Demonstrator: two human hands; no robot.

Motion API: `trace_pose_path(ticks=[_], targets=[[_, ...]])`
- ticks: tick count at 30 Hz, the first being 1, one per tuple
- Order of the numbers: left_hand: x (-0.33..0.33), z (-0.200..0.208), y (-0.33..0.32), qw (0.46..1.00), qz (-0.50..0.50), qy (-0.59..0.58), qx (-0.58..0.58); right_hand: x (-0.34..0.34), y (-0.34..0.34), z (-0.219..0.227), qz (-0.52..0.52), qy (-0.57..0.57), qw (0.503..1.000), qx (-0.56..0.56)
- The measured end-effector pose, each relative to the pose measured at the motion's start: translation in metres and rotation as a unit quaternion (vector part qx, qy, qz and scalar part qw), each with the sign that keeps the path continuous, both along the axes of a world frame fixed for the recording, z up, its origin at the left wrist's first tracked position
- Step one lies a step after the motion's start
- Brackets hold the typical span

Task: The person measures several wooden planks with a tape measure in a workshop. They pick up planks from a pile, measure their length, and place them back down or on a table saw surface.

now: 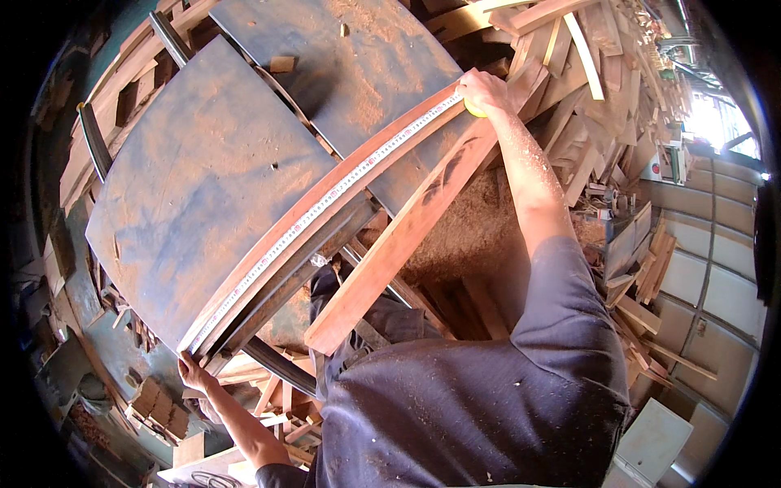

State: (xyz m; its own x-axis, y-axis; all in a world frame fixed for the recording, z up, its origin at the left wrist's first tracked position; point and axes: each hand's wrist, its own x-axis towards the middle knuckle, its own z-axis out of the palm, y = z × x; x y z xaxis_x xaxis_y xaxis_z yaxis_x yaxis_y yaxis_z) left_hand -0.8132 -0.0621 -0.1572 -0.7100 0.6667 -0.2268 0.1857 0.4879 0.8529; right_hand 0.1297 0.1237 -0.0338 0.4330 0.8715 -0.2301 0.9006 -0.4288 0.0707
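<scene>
A long reddish wooden board (pixel 351 165) lies across the dark metal table top. Along its face runs a white measuring tape (pixel 333 193), pulled out nearly its full length. My right hand (pixel 486 91) is closed around the yellow tape measure case (pixel 476 109) at the far right end of the board. At the near left end, my left hand (pixel 196 373) pinches the end of the tape against the board's tip; its fingertips are partly hidden. My right forearm is dusted with sawdust.
The metal table (pixel 213 163) carries sawdust, small offcuts (pixel 282 64) and a slot between its plates. Another thick plank (pixel 399 254) slants close to my body. Sawdust (pixel 464 232) is heaped beyond it. Stacked timber (pixel 586 122) stands at right; more scraps lie at lower left.
</scene>
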Motion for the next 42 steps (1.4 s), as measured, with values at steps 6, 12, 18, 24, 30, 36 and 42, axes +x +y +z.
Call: trace_pose_path(ticks=[6,12,18,24,30,36,42], targets=[[0.006,0.005,0.001,1.0,0.0,0.006,-0.011,0.002,0.006,-0.001,0.005,-0.008,0.999,-0.037],[0.003,0.007,0.0,1.0,-0.005,0.004,-0.03,0.005,0.011,0.0,0.016,-0.003,0.998,-0.056],[0.005,0.007,0.003,1.0,-0.009,0.017,-0.024,0.009,0.015,0.002,0.029,-0.005,0.997,-0.078],[0.003,0.003,0.002,0.999,-0.005,0.026,-0.019,0.009,0.017,0.005,0.027,0.004,0.995,-0.093],[-0.004,0.0,-0.001,0.999,0.012,0.005,-0.048,0.011,0.017,0.003,0.026,0.013,0.995,-0.097],[-0.004,-0.002,0.0,0.998,0.014,0.041,-0.053,0.01,0.013,0.007,0.042,0.025,0.997,-0.068],[0.004,0.004,0.002,0.998,0.004,0.031,-0.045,0.01,0.014,0.006,0.039,0.021,0.996,-0.074]])
